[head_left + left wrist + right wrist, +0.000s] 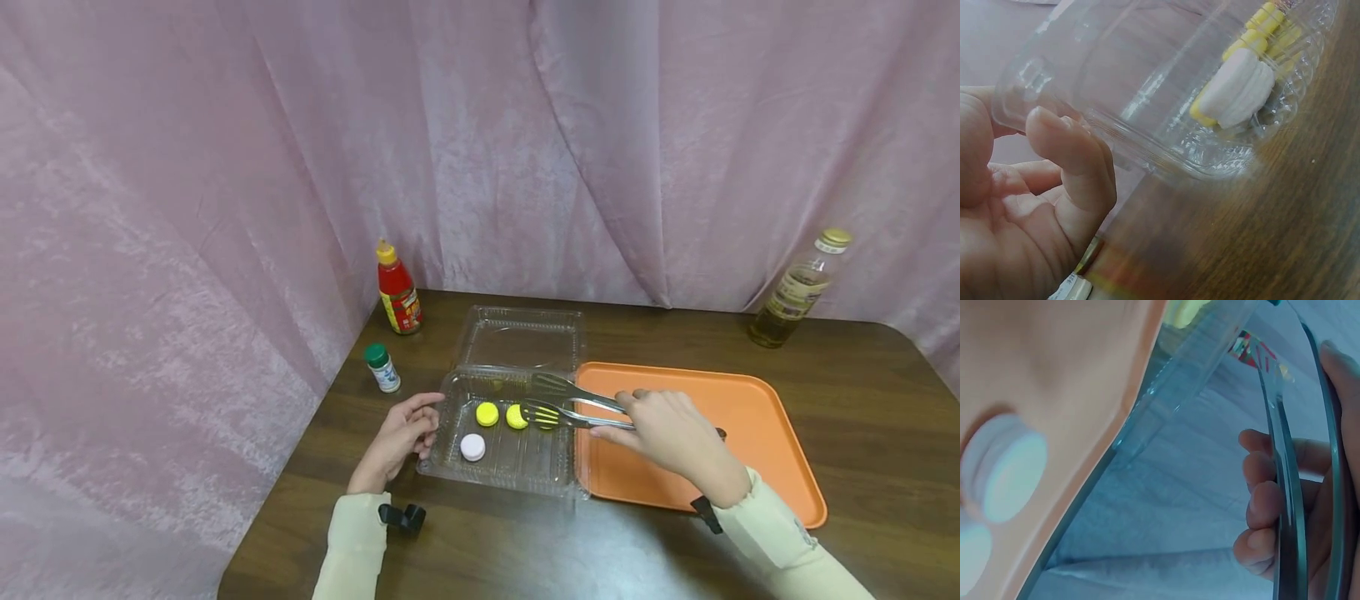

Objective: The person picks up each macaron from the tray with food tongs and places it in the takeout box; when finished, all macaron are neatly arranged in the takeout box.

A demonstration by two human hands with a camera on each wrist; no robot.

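Observation:
My left hand (pixel 401 437) pinches the left rim of a clear plastic clamshell container (pixel 498 481), thumb over the edge and fingers beyond it. Inside lie a white macaron (pixel 472 447) and several yellow macarons (pixel 487 414); one is partly covered by the tongs. Metal tongs (pixel 597 422) with slotted tips are gripped in my right hand (pixel 671 429), which is over the orange tray (pixel 738 408). Their tips reach over the container's right half, the arms spread with nothing between them. The right wrist view shows white macarons (pixel 1013 472) on the tray.
The container's lid (pixel 521 342) lies folded back behind it. A red sauce bottle (pixel 400 296) and a green-capped shaker (pixel 382 369) stand to the left. An oil bottle (pixel 795 296) is at the back right, near the pink curtain (pixel 480 150).

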